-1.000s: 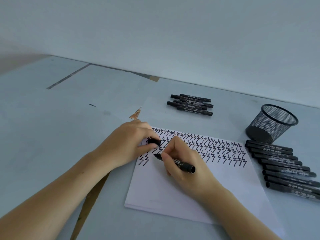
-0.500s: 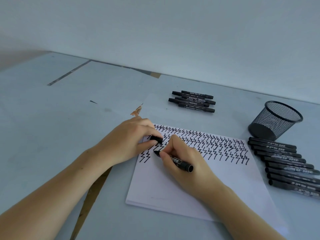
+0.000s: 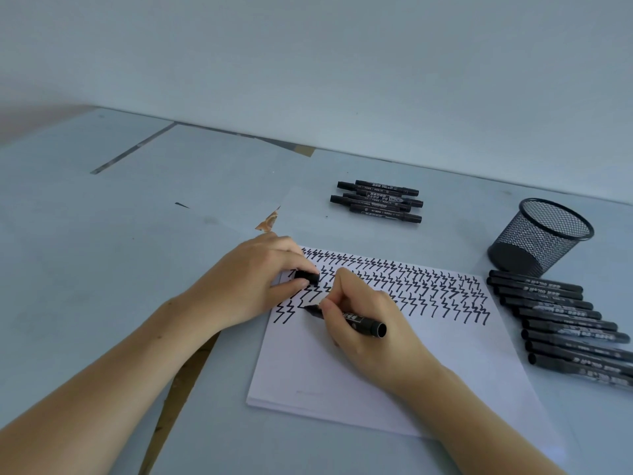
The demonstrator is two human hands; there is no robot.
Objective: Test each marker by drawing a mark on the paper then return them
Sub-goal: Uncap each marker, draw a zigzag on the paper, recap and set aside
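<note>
Black marker mid-frame, white label print too blurry to read, pinched in right hand with tip on zigzag-covered paper; cap pinched in left hand.

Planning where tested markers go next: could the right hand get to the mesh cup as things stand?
Probably yes. The mesh cup stands on the right hand's side with bare table between, but that hand grips the marker, so it is not free.

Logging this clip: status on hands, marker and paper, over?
Right hand grips marker, tip on paper. Left hand pinches cap. Nothing blocking the sheet.
</note>
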